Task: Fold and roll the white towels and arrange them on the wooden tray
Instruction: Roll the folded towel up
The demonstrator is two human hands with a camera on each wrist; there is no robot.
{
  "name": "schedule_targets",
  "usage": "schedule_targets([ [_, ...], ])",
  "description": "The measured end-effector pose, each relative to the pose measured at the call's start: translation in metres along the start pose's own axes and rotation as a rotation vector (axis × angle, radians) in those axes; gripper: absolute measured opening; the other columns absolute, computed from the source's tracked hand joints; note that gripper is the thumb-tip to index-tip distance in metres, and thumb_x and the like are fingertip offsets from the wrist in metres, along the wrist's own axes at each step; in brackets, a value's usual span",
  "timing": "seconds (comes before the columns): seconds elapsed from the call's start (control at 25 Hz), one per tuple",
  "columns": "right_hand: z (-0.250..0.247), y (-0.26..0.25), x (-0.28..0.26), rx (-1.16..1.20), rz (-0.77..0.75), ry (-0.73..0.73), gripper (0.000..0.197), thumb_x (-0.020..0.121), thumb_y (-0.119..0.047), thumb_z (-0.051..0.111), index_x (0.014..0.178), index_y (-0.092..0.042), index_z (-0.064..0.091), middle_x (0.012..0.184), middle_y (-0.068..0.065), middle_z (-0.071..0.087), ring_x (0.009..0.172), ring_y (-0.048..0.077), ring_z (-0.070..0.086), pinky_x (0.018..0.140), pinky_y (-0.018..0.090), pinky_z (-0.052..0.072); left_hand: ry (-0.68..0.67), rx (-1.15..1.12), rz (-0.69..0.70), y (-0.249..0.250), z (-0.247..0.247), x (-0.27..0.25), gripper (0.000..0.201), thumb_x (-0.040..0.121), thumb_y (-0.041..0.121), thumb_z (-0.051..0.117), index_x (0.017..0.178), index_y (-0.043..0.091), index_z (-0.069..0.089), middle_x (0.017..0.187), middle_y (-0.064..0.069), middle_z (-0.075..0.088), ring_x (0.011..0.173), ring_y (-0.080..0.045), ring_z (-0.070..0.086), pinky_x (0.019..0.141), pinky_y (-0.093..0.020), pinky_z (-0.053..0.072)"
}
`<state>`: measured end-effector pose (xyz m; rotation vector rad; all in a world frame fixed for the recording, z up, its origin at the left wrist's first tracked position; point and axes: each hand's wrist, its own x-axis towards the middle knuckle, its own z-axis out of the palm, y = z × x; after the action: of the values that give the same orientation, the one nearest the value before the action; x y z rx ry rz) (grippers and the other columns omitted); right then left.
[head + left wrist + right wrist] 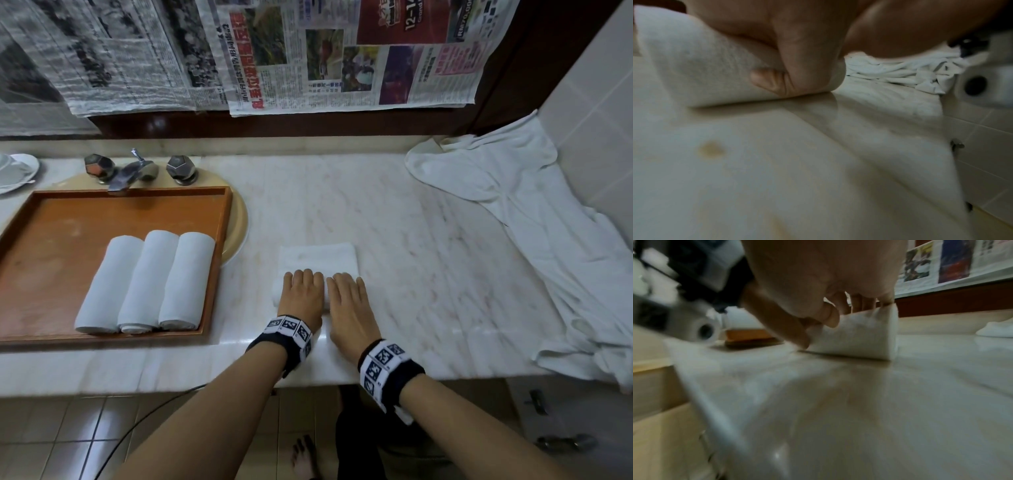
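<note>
Towel [318, 260] part rolled on counter [428, 257]; left hand [301, 296], right hand [347, 303]: fingers [342, 281] curled over roll.

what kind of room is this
Probably a bathroom: a marble vanity counter with a metal tap above a basin that the wooden tray sits over, and a tiled floor below.

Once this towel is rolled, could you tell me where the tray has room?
The wooden tray is bare left of the three rolled towels and behind them, toward the faucet. Their right side crowds the rim. Marble between the half-rolled towel and loose towels is bare.
</note>
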<state>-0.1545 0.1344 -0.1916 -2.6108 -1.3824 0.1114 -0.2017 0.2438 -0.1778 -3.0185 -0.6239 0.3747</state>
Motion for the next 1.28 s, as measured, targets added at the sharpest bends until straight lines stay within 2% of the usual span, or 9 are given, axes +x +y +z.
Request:
schedule_targets([
  [0.12,0.01,0.01,-0.004,-0.135,-0.021,-0.087,0.069,0.08,-0.011,0.048,0.143,0.003,0.024,0.143,0.02,0.04,0.136,0.037,0.039,0.114,0.051,0.028,-0.078,0.01,-0.024,0.0,-0.013,0.018,0.045,0.08,0.021,0.06,0.121,0.011,0.043,0.121,-0.007,0.051,0.117,-0.027,0.045,0.106,-0.042,0.03],
  [0.24,0.01,0.015,0.016,-0.13,-0.017,-0.104,0.065,0.077,-0.016,0.051,0.138,-0.004,0.033,0.13,0.014,0.049,0.125,0.032,0.047,0.114,0.05,0.031,-0.101,-0.002,-0.005,-0.002,-0.017,0.026,0.044,0.08,0.023,0.059,0.12,0.012,0.045,0.121,-0.007,0.051,0.118,-0.028,0.043,0.103,-0.041,0.033],
  [0.44,-0.007,0.021,0.05,-0.128,-0.026,-0.134,0.059,0.066,-0.017,0.074,0.12,-0.011,0.052,0.106,0.005,0.057,0.098,0.025,0.056,0.098,0.041,0.043,0.151,-0.053,0.047,-0.003,0.008,0.01,0.071,0.068,0.009,0.057,0.136,0.004,0.039,0.133,-0.016,0.045,0.123,-0.035,0.041,0.114,-0.046,0.027],
  [0.56,-0.019,0.026,0.072,-0.103,-0.053,-0.259,0.064,0.073,-0.024,0.069,0.13,-0.011,0.044,0.123,0.006,0.051,0.114,0.025,0.048,0.104,0.039,0.033,0.113,-0.038,0.02,-0.001,0.022,0.013,0.089,0.066,0.014,0.064,0.144,-0.001,0.025,0.14,-0.023,0.042,0.132,-0.042,0.037,0.117,-0.055,0.02],
  [0.68,-0.03,0.035,0.097,-0.062,-0.047,-0.31,0.058,0.081,-0.035,0.061,0.131,-0.013,0.042,0.13,0.005,0.049,0.12,0.024,0.043,0.105,0.04,0.029,0.011,-0.015,-0.02,-0.005,0.008,0.038,0.08,0.073,0.023,0.061,0.144,0.005,0.027,0.139,-0.016,0.04,0.13,-0.037,0.035,0.118,-0.051,0.012],
  [0.84,-0.025,0.039,0.099,-0.067,-0.035,-0.182,0.083,0.066,-0.039,0.074,0.134,-0.007,0.04,0.132,0.009,0.044,0.124,0.03,0.04,0.114,0.051,0.02,-0.042,0.002,0.004,-0.015,-0.015,0.072,0.073,0.067,0.033,0.069,0.129,0.01,0.038,0.123,-0.007,0.044,0.113,-0.027,0.04,0.106,-0.039,0.027],
  [0.96,-0.01,0.039,0.085,-0.118,-0.067,-0.101,0.105,0.052,-0.03,0.083,0.138,0.001,0.031,0.137,0.018,0.047,0.132,0.038,0.039,0.115,0.057,0.017,-0.066,0.001,-0.03,-0.018,-0.021,0.089,0.08,0.063,0.045,0.07,0.129,0.011,0.039,0.126,-0.007,0.042,0.116,-0.027,0.039,0.102,-0.041,0.03],
  [1.12,-0.022,0.047,0.115,-0.134,-0.024,-0.294,0.101,0.074,-0.036,0.073,0.147,0.0,0.015,0.152,0.017,0.025,0.143,0.033,0.018,0.119,0.052,0.0,-0.107,0.024,-0.049,-0.021,-0.026,0.111,0.093,0.065,0.057,0.068,0.137,0.01,0.032,0.136,-0.007,0.038,0.128,-0.027,0.033,0.109,-0.05,0.023],
  [1.28,-0.034,0.052,0.147,-0.058,0.049,-0.457,0.079,0.073,-0.043,0.074,0.134,-0.009,0.036,0.134,0.007,0.042,0.125,0.025,0.038,0.107,0.04,0.032,-0.17,0.005,-0.024,-0.026,-0.03,0.125,0.085,0.065,0.06,0.07,0.129,0.014,0.038,0.125,-0.003,0.05,0.12,-0.025,0.043,0.109,-0.052,0.024],
])
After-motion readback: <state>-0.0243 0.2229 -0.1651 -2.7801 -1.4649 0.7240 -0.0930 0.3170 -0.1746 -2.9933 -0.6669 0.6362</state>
